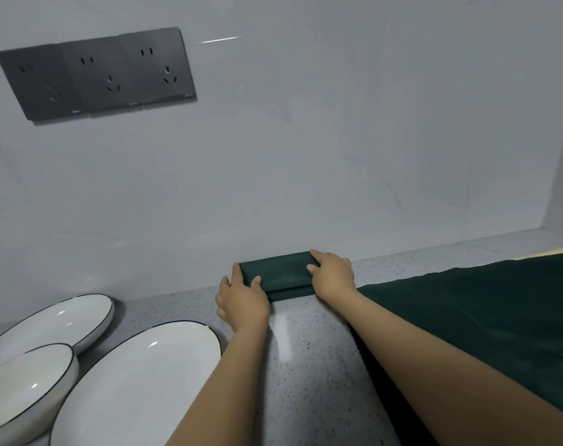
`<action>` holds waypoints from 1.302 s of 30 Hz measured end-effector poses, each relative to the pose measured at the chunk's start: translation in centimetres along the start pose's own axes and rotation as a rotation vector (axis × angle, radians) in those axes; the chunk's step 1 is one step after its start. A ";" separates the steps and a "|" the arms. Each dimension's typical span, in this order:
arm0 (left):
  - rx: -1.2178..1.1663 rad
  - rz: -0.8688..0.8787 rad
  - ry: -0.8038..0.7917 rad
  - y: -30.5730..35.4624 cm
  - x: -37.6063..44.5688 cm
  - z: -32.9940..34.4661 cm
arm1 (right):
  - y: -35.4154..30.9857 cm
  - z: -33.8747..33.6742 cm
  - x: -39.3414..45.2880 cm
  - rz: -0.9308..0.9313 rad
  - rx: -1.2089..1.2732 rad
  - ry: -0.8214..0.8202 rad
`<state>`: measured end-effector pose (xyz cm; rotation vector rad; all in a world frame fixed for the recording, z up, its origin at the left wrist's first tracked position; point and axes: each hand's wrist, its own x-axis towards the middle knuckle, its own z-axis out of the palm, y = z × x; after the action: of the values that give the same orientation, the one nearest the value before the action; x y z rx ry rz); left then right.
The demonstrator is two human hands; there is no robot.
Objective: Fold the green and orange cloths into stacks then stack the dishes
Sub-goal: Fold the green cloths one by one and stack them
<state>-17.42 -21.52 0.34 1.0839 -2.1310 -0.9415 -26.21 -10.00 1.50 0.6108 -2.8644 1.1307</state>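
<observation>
So the folded green cloth (278, 274) sits at the far edge of the speckled grey countertop (309, 365), right up against the wall (306, 140). It's a tidy dark-green rectangle, and you can see a couple of layers showing along its near edge, so it's been folded over more than once. Both hands are on it. The left hand (241, 300) has its left end, thumb on top and fingers wrapped round the far-left corner. The right hand (333, 276) grips the right end, with the fingers lying over the top and the thumb tucked onto the near side. Neither hand is spread flat; both are curled round the fabric.

To the right there's a second green cloth (483, 317), much bigger, spread out loose over the counter and running off the right edge of view. The right forearm crosses over its near-left part. I can't tell if it touches the folded one, since the right hand covers that spot.

Over on the near left are three white dishes with thin dark rims: a far plate (58, 320), a small bowl (22, 391) overlapping its near side, and a big oval plate (138, 387) closest to the left arm. They're not stacked, just bunched together.

Up on the wall, far left, is a dark outlet panel (96, 72) with three sockets.
</observation>
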 end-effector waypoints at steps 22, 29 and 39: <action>0.017 0.454 -0.302 1.0 -25.7 -8.0 | 5.6 -11.0 -26.1 -0.127 -0.152 0.065; 0.120 0.587 -0.458 -0.5 -33.8 -9.7 | 9.7 -13.3 -34.5 -0.164 -0.205 0.087; 0.311 0.719 -0.693 -1.7 -36.9 -12.5 | 12.8 -17.7 -40.9 -0.239 -0.204 -0.195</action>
<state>11.48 4.65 0.34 0.0093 -2.9807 -0.6843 4.55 24.64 0.37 1.0684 -2.9061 0.7738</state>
